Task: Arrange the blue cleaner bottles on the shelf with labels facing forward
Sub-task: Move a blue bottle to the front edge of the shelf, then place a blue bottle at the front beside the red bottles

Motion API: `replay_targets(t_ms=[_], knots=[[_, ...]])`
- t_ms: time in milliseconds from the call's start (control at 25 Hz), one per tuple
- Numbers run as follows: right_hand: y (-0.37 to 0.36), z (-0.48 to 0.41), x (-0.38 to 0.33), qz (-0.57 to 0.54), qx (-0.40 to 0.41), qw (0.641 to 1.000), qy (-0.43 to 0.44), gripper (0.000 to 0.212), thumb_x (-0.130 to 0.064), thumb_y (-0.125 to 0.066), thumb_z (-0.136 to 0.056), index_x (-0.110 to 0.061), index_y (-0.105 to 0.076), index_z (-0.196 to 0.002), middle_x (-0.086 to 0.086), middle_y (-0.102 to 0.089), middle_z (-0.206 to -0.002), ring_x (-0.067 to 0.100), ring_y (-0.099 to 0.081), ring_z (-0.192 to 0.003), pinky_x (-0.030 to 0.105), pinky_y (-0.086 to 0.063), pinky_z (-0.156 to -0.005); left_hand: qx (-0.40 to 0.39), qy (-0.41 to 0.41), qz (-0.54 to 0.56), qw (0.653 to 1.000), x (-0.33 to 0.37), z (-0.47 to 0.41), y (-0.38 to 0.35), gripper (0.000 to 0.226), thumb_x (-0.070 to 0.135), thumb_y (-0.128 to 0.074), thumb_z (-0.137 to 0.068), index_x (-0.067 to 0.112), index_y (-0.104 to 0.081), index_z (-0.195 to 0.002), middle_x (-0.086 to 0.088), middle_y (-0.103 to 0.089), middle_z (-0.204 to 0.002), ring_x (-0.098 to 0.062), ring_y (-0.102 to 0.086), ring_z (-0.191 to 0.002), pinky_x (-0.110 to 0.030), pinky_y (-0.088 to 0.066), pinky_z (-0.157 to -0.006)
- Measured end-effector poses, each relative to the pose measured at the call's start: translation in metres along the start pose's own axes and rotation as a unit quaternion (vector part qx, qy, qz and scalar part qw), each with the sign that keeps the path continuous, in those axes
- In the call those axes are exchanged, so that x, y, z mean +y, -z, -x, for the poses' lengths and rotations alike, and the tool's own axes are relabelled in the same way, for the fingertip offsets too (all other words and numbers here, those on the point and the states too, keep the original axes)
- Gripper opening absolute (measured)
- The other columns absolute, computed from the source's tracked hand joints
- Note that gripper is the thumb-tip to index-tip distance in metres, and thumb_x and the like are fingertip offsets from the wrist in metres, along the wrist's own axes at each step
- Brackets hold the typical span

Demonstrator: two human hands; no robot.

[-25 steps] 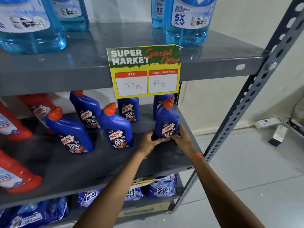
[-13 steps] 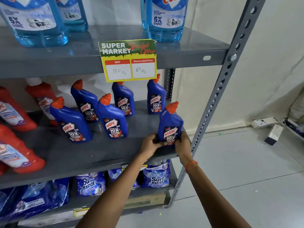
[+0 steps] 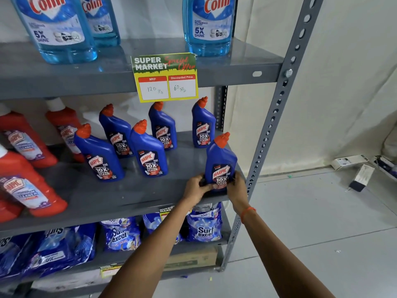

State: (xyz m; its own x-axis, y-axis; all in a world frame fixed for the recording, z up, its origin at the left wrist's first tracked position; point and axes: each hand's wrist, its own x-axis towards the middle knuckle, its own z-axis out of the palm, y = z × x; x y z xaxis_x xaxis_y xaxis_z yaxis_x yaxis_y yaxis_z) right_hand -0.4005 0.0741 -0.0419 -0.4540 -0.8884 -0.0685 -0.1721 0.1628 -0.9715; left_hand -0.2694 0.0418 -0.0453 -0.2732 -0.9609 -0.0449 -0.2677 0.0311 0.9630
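Observation:
A blue cleaner bottle (image 3: 221, 162) with an orange cap stands upright at the front right corner of the grey middle shelf (image 3: 120, 196), label facing me. My left hand (image 3: 195, 189) grips its base from the left and my right hand (image 3: 237, 187) from the right. Several more blue bottles stand behind and to the left, labels forward: the far right one (image 3: 203, 124), one under the price sign (image 3: 163, 127), one in the middle (image 3: 148, 151), one behind it (image 3: 116, 132), and the leftmost (image 3: 98, 154).
Red cleaner bottles (image 3: 28, 183) fill the shelf's left side. A yellow price sign (image 3: 165, 77) hangs from the upper shelf, which holds light blue glass-cleaner bottles (image 3: 209, 24). Detergent bags (image 3: 204, 226) lie on the shelf below. The grey upright post (image 3: 270, 130) stands right of my hands. Boxes (image 3: 361, 177) lie on the floor.
The held bottle has come from mid-shelf forward to the front right edge, both hands staying on its base. The camera has pulled back and shifted, showing more of the shelf.

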Motion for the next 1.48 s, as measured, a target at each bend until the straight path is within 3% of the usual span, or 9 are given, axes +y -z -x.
replay_targets(t_ms=[240, 440, 520, 600, 680, 720, 840, 960, 1480], knots=[[-0.008, 0.003, -0.007, -0.017, 0.032, 0.999, -0.001, 0.031, 0.009, -0.038, -0.087, -0.002, -0.049, -0.114, 0.017, -0.062, -0.111, 0.021, -0.055, -0.092, 0.028, -0.048, -0.075, 0.003, -0.013, -0.037, 0.999, -0.001, -0.006, 0.004, 0.050, 0.020, -0.078, -0.071, 0.008, -0.058, -0.115, -0.015, -0.067, -0.116, -0.016, -0.061, -0.097, -0.001, -0.043, -0.065], [-0.038, 0.031, -0.018, -0.064, 0.236, 0.967, -0.063, 0.040, 0.014, -0.044, -0.080, 0.004, -0.047, -0.119, 0.023, -0.052, -0.121, 0.029, -0.053, -0.100, 0.042, -0.051, -0.090, 0.002, -0.025, -0.069, 0.997, -0.002, 0.016, 0.016, 0.066, 0.026, -0.068, -0.081, 0.008, -0.037, -0.137, -0.011, -0.050, -0.139, -0.025, -0.047, -0.128, -0.034, -0.043, -0.102], [-0.070, 0.050, -0.018, -0.112, 0.297, 0.945, -0.080, 0.040, 0.017, -0.042, -0.077, 0.005, -0.052, -0.113, 0.025, -0.054, -0.116, 0.026, -0.051, -0.094, 0.038, -0.050, -0.087, 0.103, -0.066, -0.052, 0.991, -0.008, 0.035, 0.038, 0.057, 0.024, -0.063, -0.085, 0.006, -0.040, -0.135, -0.013, -0.052, -0.137, -0.024, -0.050, -0.126, -0.028, -0.040, -0.103], [-0.106, 0.062, -0.021, -0.176, 0.239, 0.950, -0.102, 0.036, 0.014, -0.041, -0.081, -0.002, -0.054, -0.111, 0.017, -0.057, -0.106, 0.024, -0.051, -0.089, 0.020, -0.051, -0.076, 0.244, -0.121, -0.059, 0.960, -0.014, 0.050, 0.068, 0.049, 0.022, -0.065, -0.084, 0.005, -0.048, -0.126, -0.015, -0.060, -0.125, -0.025, -0.057, -0.115, -0.017, -0.037, -0.095], [-0.139, 0.062, -0.032, -0.155, 0.105, 0.979, -0.084, 0.032, 0.008, -0.044, -0.085, -0.007, -0.051, -0.112, 0.014, -0.055, -0.105, 0.022, -0.053, -0.087, 0.007, -0.049, -0.063, 0.339, -0.116, -0.063, 0.932, -0.019, 0.045, 0.105, 0.062, 0.021, -0.072, -0.078, -0.002, -0.043, -0.128, -0.021, -0.055, -0.127, -0.031, -0.052, -0.118, -0.023, -0.033, -0.102], [-0.155, 0.057, -0.039, -0.106, 0.038, 0.992, -0.053, 0.035, 0.006, -0.048, -0.085, -0.005, -0.048, -0.118, 0.017, -0.054, -0.115, 0.024, -0.054, -0.096, 0.010, -0.051, -0.074, 0.349, -0.088, -0.061, 0.931, -0.023, 0.037, 0.124, 0.073, 0.020, -0.074, -0.075, -0.005, -0.037, -0.132, -0.024, -0.049, -0.134, -0.033, -0.046, -0.124, -0.031, -0.032, -0.108], [-0.183, 0.030, -0.055, 0.008, -0.109, 0.994, 0.031, 0.059, 0.007, -0.056, -0.081, -0.001, -0.031, -0.134, 0.022, -0.046, -0.134, 0.032, -0.047, -0.122, 0.043, -0.042, -0.104, 0.218, -0.010, -0.039, 0.975, -0.035, 0.004, 0.173, 0.075, 0.014, -0.074, -0.076, -0.001, -0.032, -0.136, -0.019, -0.045, -0.140, -0.029, -0.045, -0.128, -0.036, -0.037, -0.106], [-0.186, 0.008, -0.066, 0.064, -0.169, 0.983, 0.035, 0.065, 0.008, -0.059, -0.079, -0.004, -0.029, -0.136, 0.022, -0.051, -0.132, 0.029, -0.051, -0.119, 0.042, -0.041, -0.104, 0.091, 0.017, -0.033, 0.995, -0.039, -0.016, 0.195, 0.051, 0.012, -0.073, -0.076, 0.004, -0.049, -0.121, -0.016, -0.061, -0.121, -0.031, -0.056, -0.114, -0.041, -0.046, -0.096], [-0.122, 0.035, -0.049, 0.080, -0.190, 0.977, 0.045, 0.056, 0.002, -0.060, -0.083, -0.008, -0.035, -0.132, 0.021, -0.056, -0.125, 0.034, -0.055, -0.116, 0.051, -0.047, -0.099, 0.101, -0.029, -0.069, 0.992, -0.034, 0.020, 0.158, 0.043, 0.010, -0.077, -0.071, 0.001, -0.058, -0.108, -0.018, -0.068, -0.109, -0.027, -0.064, -0.098, -0.030, -0.049, -0.081]])
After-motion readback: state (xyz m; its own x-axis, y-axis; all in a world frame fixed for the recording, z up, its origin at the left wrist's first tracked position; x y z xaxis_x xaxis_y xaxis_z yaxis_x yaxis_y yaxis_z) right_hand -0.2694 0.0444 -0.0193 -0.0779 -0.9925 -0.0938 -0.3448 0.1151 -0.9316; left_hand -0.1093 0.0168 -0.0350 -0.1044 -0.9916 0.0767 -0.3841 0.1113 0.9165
